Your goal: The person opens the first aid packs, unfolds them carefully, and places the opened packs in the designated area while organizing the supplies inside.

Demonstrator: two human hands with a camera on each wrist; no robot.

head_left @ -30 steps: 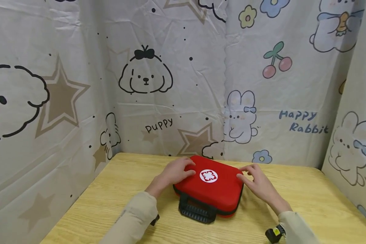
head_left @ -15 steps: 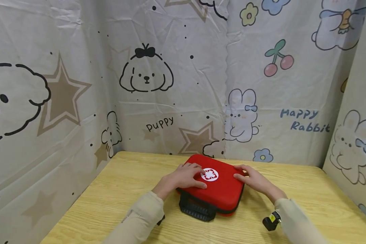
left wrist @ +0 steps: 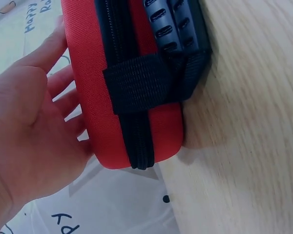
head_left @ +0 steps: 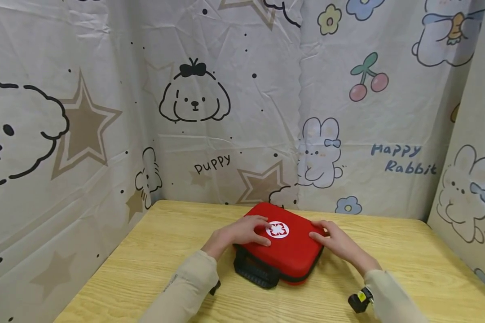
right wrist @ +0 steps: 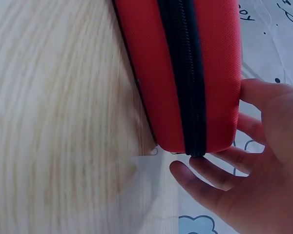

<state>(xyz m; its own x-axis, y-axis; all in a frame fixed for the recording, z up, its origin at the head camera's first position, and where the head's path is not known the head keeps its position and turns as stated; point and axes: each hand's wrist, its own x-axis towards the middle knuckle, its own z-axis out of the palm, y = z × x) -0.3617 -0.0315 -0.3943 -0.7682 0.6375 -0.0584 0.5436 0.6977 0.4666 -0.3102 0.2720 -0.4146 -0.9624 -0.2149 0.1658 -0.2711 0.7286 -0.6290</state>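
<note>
A red zippered first-aid case (head_left: 289, 252) with a white round emblem (head_left: 277, 229) lies on the table, turned at an angle. Its black handle (head_left: 256, 271) points toward the near left. My left hand (head_left: 242, 233) rests on the left part of the lid, fingers spread and relaxed, thumb beside the emblem. At the right far corner, my right hand (head_left: 334, 240) touches the lid with thumb and fingers. In the right wrist view, the lower fingers (right wrist: 200, 187) reach past the case's end near the black zipper (right wrist: 188, 78). The left wrist view shows the handle's strap (left wrist: 136, 83) over the zipper.
The light wooden table (head_left: 388, 269) extends around the case. Printed cloth walls (head_left: 226, 134) enclose its back and sides, close behind the case. A small black device (head_left: 359, 301) sits at the right wrist.
My left hand has moved right, farther onto the lid. The case has turned slightly, its handle shifting left and away. My right hand has shifted a little inward on the corner.
</note>
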